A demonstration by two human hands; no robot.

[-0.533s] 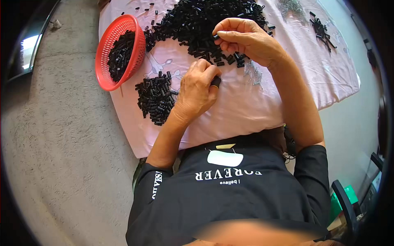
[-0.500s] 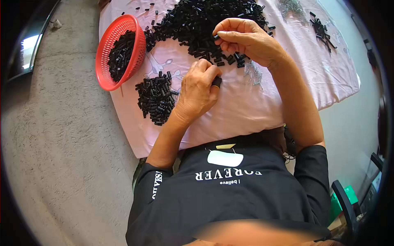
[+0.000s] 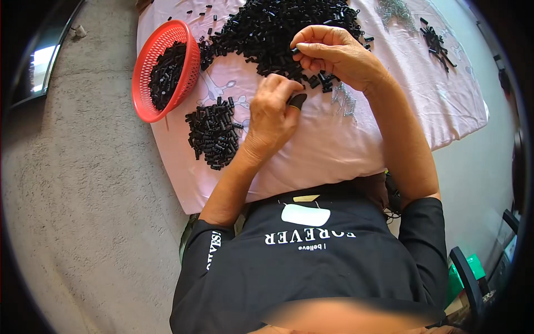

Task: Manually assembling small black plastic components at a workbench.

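My right hand (image 3: 342, 54) is raised over the near right part of a big heap of small black cylindrical pieces (image 3: 278, 33). Its thumb and forefinger pinch one small black piece (image 3: 295, 50). Lower and to the left, my left hand (image 3: 273, 114) reaches to the near edge of the heap, palm down. A black cover (image 3: 297, 101) sits on its thumb. Thumb and forefinger are slightly apart there, with no piece visible between them; the other fingers are curled and partly hidden. Beside the left wrist lies a smaller pile of black tubes (image 3: 214, 133).
A red plastic basket (image 3: 194, 61) of black pieces stands tilted at the table's left edge. Small silvery metal parts (image 3: 345, 103) lie near my right wrist, with another silvery pile (image 3: 396, 14) at the far right. Longer black pieces (image 3: 438, 47) lie beyond on the pink cloth (image 3: 334, 150).
My left hand has moved slightly away from me and to the right, toward the heap, and its thumb and forefinger have parted. The right hand has stayed nearly still with its piece.
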